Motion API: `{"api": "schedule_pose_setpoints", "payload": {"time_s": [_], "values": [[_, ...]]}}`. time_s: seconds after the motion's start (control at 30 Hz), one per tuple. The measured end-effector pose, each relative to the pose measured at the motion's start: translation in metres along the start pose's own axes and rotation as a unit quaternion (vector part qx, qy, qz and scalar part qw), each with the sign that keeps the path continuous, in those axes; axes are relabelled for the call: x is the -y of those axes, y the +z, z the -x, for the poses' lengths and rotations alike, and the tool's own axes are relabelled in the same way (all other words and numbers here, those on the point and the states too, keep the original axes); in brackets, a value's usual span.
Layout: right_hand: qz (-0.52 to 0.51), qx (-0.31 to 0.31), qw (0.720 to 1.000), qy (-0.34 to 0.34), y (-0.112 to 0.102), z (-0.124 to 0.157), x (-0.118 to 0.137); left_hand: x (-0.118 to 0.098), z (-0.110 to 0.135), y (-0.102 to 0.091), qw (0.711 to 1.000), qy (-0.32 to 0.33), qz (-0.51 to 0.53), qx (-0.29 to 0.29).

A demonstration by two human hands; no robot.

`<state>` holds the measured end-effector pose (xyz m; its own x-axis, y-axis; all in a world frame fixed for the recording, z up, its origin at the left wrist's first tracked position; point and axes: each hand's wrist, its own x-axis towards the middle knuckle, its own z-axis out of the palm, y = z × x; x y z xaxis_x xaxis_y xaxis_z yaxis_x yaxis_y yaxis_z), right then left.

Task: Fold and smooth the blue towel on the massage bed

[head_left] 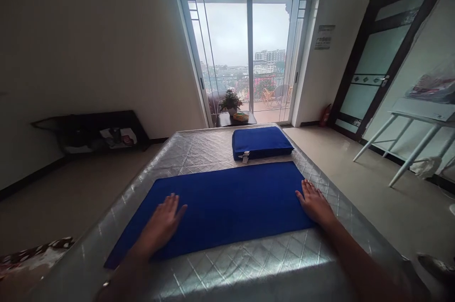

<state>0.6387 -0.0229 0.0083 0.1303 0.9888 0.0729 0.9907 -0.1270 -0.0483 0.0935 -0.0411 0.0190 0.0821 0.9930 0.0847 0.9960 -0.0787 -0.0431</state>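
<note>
A flat blue cloth (234,202) lies spread across the silver quilted table cover (199,150). My left hand (165,221) rests over the cloth's left part, fingers stretched out and slightly blurred. At the cloth's right edge, my right hand (314,201) lies flat with its fingers extended and thumb apart. Neither hand grips anything. Just beyond the cloth sits a folded blue stack of fabric (263,141) with a small white tag (245,156) on its near side.
Behind the table's far end stands a small dark table (236,119) with a potted plant (231,100), before sliding glass doors (249,55). A pale-legged stand (408,126) is at the right. A dark low bench (95,131) lies along the left wall.
</note>
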Motion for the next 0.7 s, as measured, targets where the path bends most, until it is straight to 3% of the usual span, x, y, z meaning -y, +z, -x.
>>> {"api": "schedule_pose_setpoints", "payload": {"time_s": [0.07,0.13,0.23,0.3,0.4,0.53,0.7], "values": [[0.002,0.009,1.0,0.0,-0.003,0.002,0.001,-0.056,-0.02,-0.013,0.997,0.054,0.044,0.04],[0.002,0.014,1.0,0.003,-0.005,0.005,0.001,-0.106,-0.041,-0.024,0.99,0.111,0.071,0.044],[-0.001,0.008,1.0,0.009,-0.003,0.008,0.0,-0.151,-0.072,-0.028,0.983,0.155,0.093,0.03],[-0.005,0.004,1.0,0.008,-0.002,0.01,-0.002,-0.159,-0.089,-0.024,0.984,0.149,0.093,0.027],[-0.008,0.003,1.0,0.005,0.0,0.01,-0.004,-0.15,-0.102,-0.013,0.989,0.118,0.084,0.03],[-0.005,0.004,1.0,0.006,0.002,0.01,-0.006,-0.137,-0.103,-0.004,0.995,0.063,0.076,0.031],[0.009,-0.011,1.0,-0.005,0.006,0.009,-0.01,-0.139,-0.098,-0.007,0.995,0.054,0.081,0.036]]}}
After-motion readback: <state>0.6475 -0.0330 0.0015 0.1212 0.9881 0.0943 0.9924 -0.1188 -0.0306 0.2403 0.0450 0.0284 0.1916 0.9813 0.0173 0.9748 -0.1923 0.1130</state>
